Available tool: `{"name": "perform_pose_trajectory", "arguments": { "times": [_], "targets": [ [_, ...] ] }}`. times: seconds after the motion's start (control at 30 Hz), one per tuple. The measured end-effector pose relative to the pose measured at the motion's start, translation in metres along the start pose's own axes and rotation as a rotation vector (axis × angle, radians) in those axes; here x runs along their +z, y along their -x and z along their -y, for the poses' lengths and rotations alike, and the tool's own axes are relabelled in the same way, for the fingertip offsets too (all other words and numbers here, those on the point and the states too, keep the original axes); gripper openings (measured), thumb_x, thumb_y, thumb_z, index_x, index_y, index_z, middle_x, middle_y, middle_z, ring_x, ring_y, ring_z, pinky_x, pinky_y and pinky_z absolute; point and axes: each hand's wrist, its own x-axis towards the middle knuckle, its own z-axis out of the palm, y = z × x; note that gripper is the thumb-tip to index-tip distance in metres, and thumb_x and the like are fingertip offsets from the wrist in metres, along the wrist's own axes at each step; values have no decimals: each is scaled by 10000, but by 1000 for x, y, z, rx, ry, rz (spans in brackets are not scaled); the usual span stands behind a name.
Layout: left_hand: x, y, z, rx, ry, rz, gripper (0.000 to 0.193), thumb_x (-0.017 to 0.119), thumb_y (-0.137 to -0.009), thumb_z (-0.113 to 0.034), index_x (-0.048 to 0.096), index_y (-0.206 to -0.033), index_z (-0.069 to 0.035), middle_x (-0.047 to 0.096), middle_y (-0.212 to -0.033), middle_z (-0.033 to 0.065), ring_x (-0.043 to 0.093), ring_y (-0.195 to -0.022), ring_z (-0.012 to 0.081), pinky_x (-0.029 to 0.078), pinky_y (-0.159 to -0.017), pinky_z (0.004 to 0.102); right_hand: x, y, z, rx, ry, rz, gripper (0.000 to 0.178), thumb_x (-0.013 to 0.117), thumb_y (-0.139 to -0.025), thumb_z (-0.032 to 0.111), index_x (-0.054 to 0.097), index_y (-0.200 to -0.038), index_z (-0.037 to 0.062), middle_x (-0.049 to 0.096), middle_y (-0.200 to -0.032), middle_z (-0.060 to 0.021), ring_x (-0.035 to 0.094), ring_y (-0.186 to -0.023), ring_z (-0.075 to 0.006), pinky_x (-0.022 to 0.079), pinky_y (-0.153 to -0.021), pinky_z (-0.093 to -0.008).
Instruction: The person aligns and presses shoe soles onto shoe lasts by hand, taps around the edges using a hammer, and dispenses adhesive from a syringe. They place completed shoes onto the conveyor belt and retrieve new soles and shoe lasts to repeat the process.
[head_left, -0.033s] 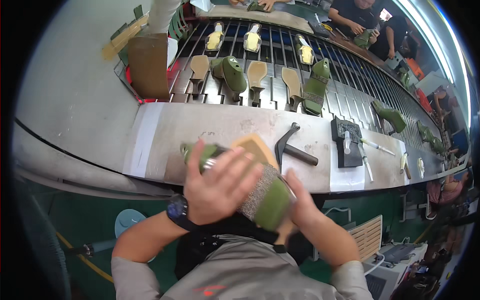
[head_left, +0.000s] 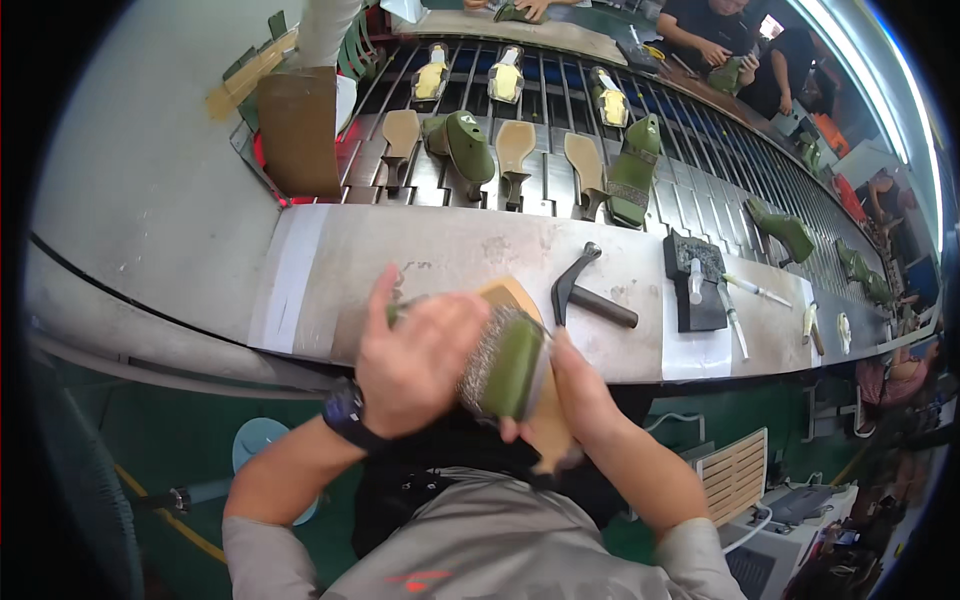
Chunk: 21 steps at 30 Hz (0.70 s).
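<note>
A green shoe (head_left: 507,365) with a glittery grey strap lies tilted between my hands, above the near edge of the bench. My left hand (head_left: 415,355) rests over its left part, fingers stretched out, one spread away from the others; motion blurs them. My right hand (head_left: 585,390) grips the shoe from the right, with fingertips showing below its lower edge. Under and beside the shoe is a tan sole (head_left: 548,425), its other end showing above the shoe. Blur hides whether the sole touches it. The heel end is mostly covered by my left hand.
A hammer (head_left: 590,300) lies right of my hands. Beyond it sits a black block (head_left: 693,285) with brushes (head_left: 755,290) nearby. Behind the bench, a slatted conveyor (head_left: 545,185) carries tan soles, green shoes and yellow-padded pieces. Co-workers handle green shoes across the line.
The shoe has turned and shifted slightly left, showing more of the tan sole at lower right. My right hand has moved left with it; my left hand has slid slightly left.
</note>
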Motion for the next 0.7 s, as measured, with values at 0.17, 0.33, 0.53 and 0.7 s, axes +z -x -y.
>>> {"name": "perform_pose_trajectory", "arguments": {
  "times": [0.17,0.33,0.53,0.7],
  "targets": [
    [-5,14,46,-496,414,-155,557,950,-753,-170,687,-1220,-19,749,-1144,135,732,-1037,301,569,-979,462,-6,-97,-6,-228,300,-444,331,534,-1132,278,572,-1285,-13,750,-1038,-190,743,-732,-245,632,-644,-370],
    [0,20,69,-728,1106,-263,529,894,-890,-235,667,-1289,28,746,-1203,102,697,-1101,166,557,-946,356,-32,-89,11,-423,379,-715,275,544,-1131,219,560,-1240,-33,724,-998,-171,749,-738,-234,651,-653,-388],
    [28,-1,66,-743,1445,-446,527,759,-962,-302,636,-1335,49,730,-1229,103,688,-1091,178,541,-964,345,-45,-64,52,-297,603,-748,282,622,-1101,258,609,-1187,-10,721,-980,-152,746,-733,-224,632,-654,-355],
    [32,-16,67,-676,1561,-202,593,733,-910,-269,603,-1372,78,721,-1265,144,694,-1119,202,547,-973,355,-56,-84,46,-789,1531,-981,465,754,-1001,142,572,-1375,-65,701,-1233,-176,701,-1157,-254,550,-1028,-390]
  ]
}}
